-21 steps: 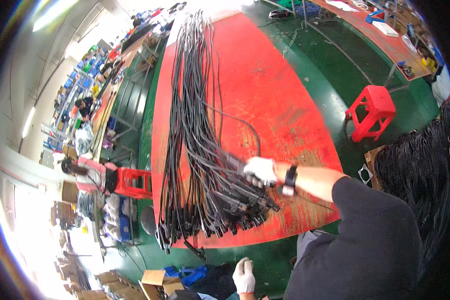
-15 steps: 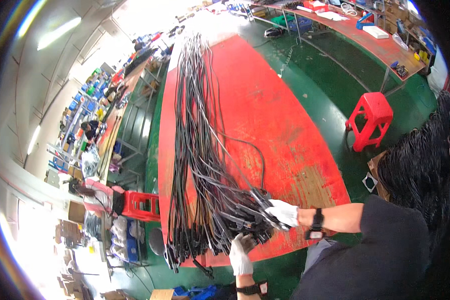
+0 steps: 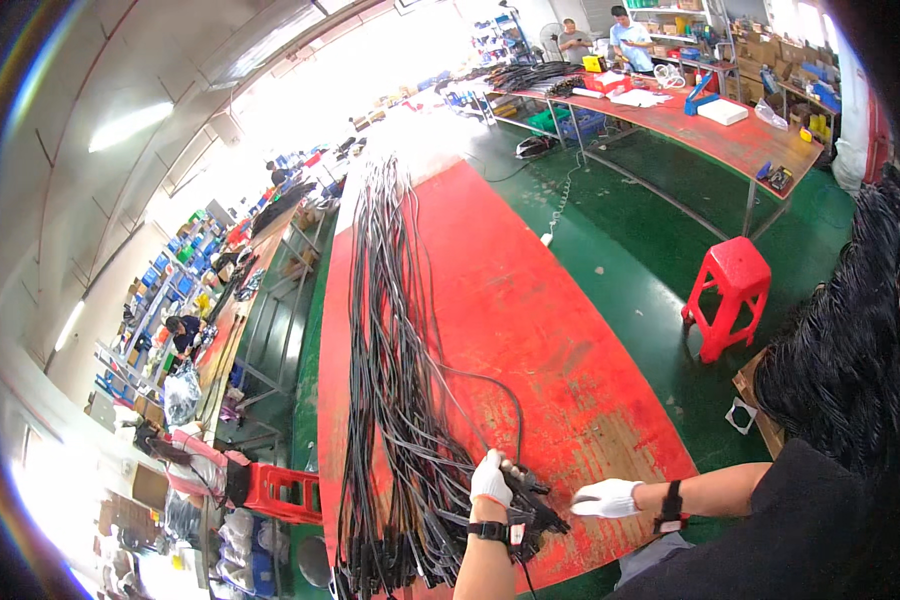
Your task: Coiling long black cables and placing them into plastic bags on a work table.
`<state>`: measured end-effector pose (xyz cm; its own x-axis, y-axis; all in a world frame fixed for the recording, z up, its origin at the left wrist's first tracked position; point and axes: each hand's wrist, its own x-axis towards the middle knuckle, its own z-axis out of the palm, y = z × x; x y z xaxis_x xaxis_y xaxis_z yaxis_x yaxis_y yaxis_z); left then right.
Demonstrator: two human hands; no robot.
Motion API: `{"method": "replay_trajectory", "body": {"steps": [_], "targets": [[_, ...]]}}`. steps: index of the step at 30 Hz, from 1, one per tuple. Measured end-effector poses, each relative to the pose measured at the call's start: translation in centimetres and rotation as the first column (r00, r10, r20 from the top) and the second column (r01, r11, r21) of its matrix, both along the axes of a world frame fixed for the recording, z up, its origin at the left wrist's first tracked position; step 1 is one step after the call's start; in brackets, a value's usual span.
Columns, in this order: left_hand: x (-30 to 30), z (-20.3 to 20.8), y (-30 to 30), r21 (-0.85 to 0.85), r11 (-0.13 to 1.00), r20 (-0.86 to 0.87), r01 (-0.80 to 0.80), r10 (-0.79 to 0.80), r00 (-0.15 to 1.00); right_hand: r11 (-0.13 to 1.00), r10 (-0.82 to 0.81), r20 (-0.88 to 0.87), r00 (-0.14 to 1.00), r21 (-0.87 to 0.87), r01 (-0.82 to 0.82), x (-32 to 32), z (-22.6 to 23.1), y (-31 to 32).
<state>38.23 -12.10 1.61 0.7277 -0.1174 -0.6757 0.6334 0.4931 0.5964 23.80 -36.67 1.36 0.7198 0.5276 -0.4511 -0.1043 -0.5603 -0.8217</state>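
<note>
A long bundle of black cables [image 3: 395, 330] runs down the red table [image 3: 550, 300] toward me, its plug ends fanned out at the near edge. My left hand [image 3: 490, 478], in a white glove, is closed on cable ends beside a single looped cable [image 3: 515, 405]. A dark clump of plugs [image 3: 535, 505] lies just right of it. My right hand [image 3: 607, 497], also in a white glove with a black wrist strap, lies flat on the table near the front edge. Its fingertips point at the plugs and hold nothing.
A red plastic stool [image 3: 730, 290] stands on the green floor right of the table. A big heap of black cables [image 3: 840, 350] fills the right side. Another red table [image 3: 710, 135] with boxes and two people is at the back. A second red stool [image 3: 280, 490] stands lower left.
My left hand has come up from below the table edge and closed on the cable ends. My right hand has slid right, off the cables. The view has tilted upward.
</note>
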Motion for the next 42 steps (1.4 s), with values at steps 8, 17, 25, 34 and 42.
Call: {"method": "replay_trajectory", "body": {"steps": [8,17,25,34,42], "targets": [[-3.5,1.4,7.5,0.34,0.924,0.125,-0.174,0.139,0.982,0.988,-0.024,-0.013,1.0,-0.155,0.021,-2.6,-5.5,-2.9],[-24.9,5.4,4.2,0.507,0.842,0.286,-0.184,0.037,0.957,0.957,0.075,0.967,0.242,-0.001,-0.292,0.9,6.5,10.1],[-41.2,2.6,6.1,0.589,0.721,0.334,-0.365,0.194,0.922,0.537,0.742,0.669,0.046,-0.552,-0.638,4.4,8.2,19.5],[-58.2,4.0,13.4,0.405,0.612,0.464,-0.679,0.503,0.729,0.58,0.806,0.529,0.265,-0.621,-0.527,-7.9,7.9,24.1],[-70.3,7.7,22.2,0.225,0.383,0.578,-0.896,0.688,0.439,-0.42,0.783,0.579,-0.226,0.225,-0.879,-54.1,5.7,24.8]]}}
